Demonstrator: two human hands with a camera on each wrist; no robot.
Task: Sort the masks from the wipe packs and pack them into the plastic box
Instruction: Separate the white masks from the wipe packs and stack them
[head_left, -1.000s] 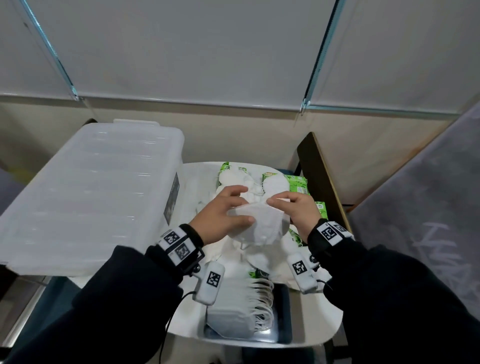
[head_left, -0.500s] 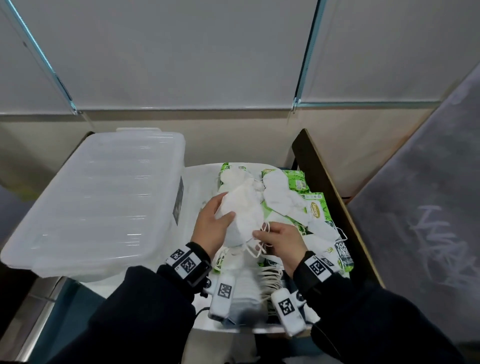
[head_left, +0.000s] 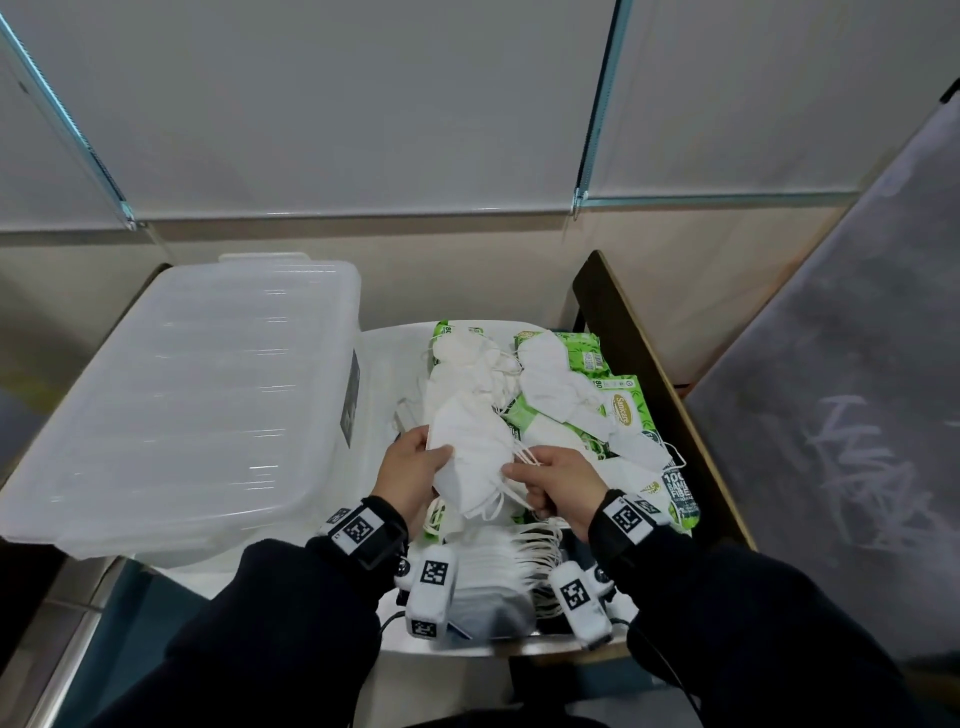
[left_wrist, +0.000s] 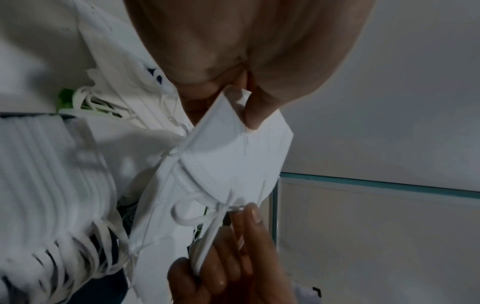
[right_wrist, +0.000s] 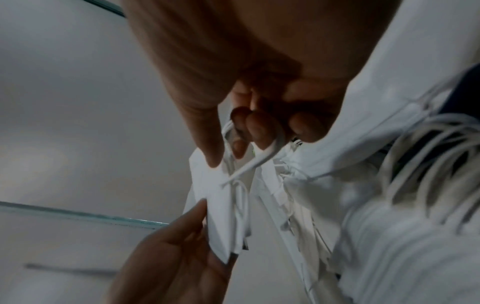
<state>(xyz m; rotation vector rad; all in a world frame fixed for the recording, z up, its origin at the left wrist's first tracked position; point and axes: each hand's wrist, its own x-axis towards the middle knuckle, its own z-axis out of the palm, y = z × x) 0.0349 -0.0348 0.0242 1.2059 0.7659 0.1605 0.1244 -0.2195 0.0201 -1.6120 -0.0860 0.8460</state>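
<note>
sorting looks partway: our left hand (head_left: 410, 470) pinches a mask (head_left: 470, 460) while our right hand (head_left: 556, 480) grips its ear loop, a neat stack (head_left: 491, 569) done, loose masks left on wipe packs (head_left: 621, 405), plastic box (head_left: 176, 400) apparently closed.

Two bare hands, the left hand (head_left: 410, 470) and the right hand (head_left: 563, 480), are showing over one round white bench (head_left: 387, 358). One folded white mask (head_left: 470, 460) is sitting between them. One upright stack of folded white masks (head_left: 485, 569) is standing near the bench's front edge; its number cannot be counted. At least four green plastic wipe packs (head_left: 621, 405) are lying under several loose white masks (head_left: 545, 379). One translucent lidded plastic box (head_left: 176, 400) is resting alongside.
</note>
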